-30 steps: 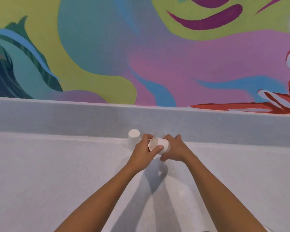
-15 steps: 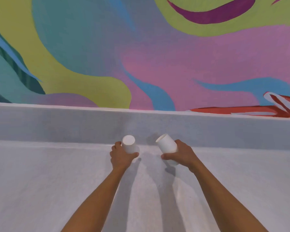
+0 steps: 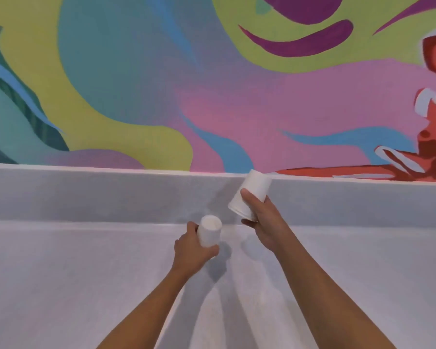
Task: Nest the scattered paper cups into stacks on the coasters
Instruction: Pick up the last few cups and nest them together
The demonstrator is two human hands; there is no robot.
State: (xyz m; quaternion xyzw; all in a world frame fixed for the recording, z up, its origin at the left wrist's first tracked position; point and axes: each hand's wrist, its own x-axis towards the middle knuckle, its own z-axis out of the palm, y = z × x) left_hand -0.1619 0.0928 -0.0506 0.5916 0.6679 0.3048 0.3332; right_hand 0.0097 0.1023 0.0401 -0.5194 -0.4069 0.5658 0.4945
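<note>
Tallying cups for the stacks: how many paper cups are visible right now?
2. One in the left hand, cup low; one in the right hand, cup raised. Nested ones may be hidden.

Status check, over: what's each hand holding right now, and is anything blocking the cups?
Left hand gripping upside-down cup at the counter. Right hand holding second cup raised, tilted, mouth down-left. Cups apart, not nested. No coasters in view, nothing between.
</note>
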